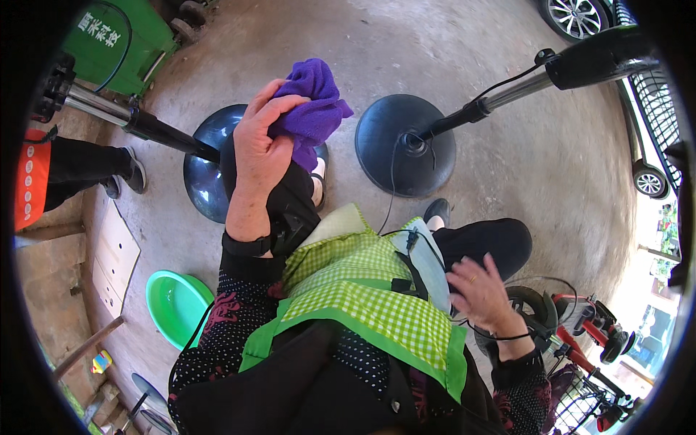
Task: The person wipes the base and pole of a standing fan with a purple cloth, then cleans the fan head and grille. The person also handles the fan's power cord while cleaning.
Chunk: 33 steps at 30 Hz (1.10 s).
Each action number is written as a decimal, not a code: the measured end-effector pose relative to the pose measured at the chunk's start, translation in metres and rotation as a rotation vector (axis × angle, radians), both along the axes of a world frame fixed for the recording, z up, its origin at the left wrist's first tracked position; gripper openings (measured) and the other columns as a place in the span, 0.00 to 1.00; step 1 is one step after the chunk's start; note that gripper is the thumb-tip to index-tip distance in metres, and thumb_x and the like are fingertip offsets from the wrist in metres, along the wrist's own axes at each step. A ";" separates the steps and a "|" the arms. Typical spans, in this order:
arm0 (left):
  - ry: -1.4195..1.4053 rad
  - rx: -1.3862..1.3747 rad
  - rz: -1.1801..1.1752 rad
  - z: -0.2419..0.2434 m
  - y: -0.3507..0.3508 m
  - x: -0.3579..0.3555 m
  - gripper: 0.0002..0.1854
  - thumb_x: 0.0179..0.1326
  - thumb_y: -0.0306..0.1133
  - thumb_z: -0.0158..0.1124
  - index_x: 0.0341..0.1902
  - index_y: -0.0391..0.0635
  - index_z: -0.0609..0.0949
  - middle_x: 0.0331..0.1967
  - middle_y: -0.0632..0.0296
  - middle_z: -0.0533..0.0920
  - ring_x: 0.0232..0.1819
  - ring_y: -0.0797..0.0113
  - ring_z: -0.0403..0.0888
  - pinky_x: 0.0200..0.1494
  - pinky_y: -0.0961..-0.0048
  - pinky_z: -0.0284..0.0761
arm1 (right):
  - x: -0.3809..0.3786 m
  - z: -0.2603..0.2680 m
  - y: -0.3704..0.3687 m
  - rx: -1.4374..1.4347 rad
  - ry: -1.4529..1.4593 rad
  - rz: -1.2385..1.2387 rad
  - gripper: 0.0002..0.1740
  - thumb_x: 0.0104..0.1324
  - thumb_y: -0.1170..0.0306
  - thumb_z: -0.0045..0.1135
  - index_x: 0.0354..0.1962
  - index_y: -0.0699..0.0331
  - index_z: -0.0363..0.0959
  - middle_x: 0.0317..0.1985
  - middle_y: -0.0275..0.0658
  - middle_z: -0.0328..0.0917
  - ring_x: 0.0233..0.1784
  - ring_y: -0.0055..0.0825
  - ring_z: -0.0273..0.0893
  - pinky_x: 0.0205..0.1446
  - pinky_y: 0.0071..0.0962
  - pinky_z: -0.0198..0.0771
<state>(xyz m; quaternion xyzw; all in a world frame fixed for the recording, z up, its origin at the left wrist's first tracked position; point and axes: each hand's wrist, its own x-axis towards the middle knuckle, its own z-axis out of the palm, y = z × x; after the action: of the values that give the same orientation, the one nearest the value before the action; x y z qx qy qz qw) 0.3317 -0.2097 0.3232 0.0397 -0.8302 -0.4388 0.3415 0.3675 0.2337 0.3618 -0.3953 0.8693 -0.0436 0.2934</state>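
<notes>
My left hand [266, 138] grips a bunched purple cloth [312, 106] above my left knee. Under that arm stands a glossy dark round base [202, 179] whose chrome and black pole [163, 130] leans out to the left. To the right of the cloth, a second floor stand has a matte black round base [405, 144] and a pole rising right; a thin cable runs over it. My right hand [478, 293] holds nothing, fingers apart, beside my right thigh and the edge of my green checked apron [375, 310]. A dark cord passes at that wrist.
A green plastic basin [179, 307] and a flat cardboard sheet [114, 261] lie on the left floor. Another person's legs [92, 168] are at the far left, below a green wheeled bin [119, 43]. On the right are a red-framed cycle [576, 348] and a parked car [647, 179].
</notes>
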 end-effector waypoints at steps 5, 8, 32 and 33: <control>0.015 0.068 -0.004 -0.003 -0.005 0.003 0.27 0.40 0.10 0.52 0.45 0.44 0.85 0.55 0.56 0.81 0.58 0.56 0.80 0.60 0.73 0.72 | 0.021 -0.006 0.009 -0.286 -0.374 -0.107 0.29 0.60 0.79 0.57 0.61 0.58 0.68 0.58 0.44 0.72 0.62 0.45 0.72 0.64 0.42 0.69; 0.020 0.098 -0.013 -0.005 -0.006 0.004 0.27 0.40 0.10 0.51 0.44 0.43 0.84 0.54 0.56 0.81 0.57 0.56 0.80 0.60 0.73 0.71 | 0.036 -0.014 0.018 -0.261 -0.424 -0.360 0.28 0.62 0.81 0.54 0.61 0.58 0.68 0.54 0.46 0.74 0.52 0.39 0.78 0.51 0.31 0.76; -0.024 0.158 -0.137 -0.003 0.002 0.015 0.25 0.40 0.09 0.54 0.42 0.44 0.85 0.56 0.53 0.80 0.59 0.55 0.78 0.62 0.69 0.70 | 0.123 -0.103 0.093 -0.357 -0.587 -0.916 0.43 0.48 0.72 0.75 0.61 0.61 0.63 0.44 0.35 0.71 0.41 0.27 0.70 0.48 0.28 0.71; -0.021 0.178 -0.132 -0.003 0.002 0.015 0.25 0.40 0.09 0.55 0.42 0.44 0.85 0.57 0.53 0.80 0.59 0.55 0.78 0.61 0.69 0.70 | 0.132 -0.106 0.088 -0.367 -0.396 -1.023 0.41 0.47 0.70 0.77 0.58 0.61 0.64 0.39 0.33 0.71 0.36 0.24 0.69 0.44 0.27 0.71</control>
<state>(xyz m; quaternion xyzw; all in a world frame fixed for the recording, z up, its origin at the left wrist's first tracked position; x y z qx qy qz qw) 0.3466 -0.2077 0.3205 0.0196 -0.7922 -0.5320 0.2983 0.4999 0.3215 0.2553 0.0464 0.8565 -0.4031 0.3189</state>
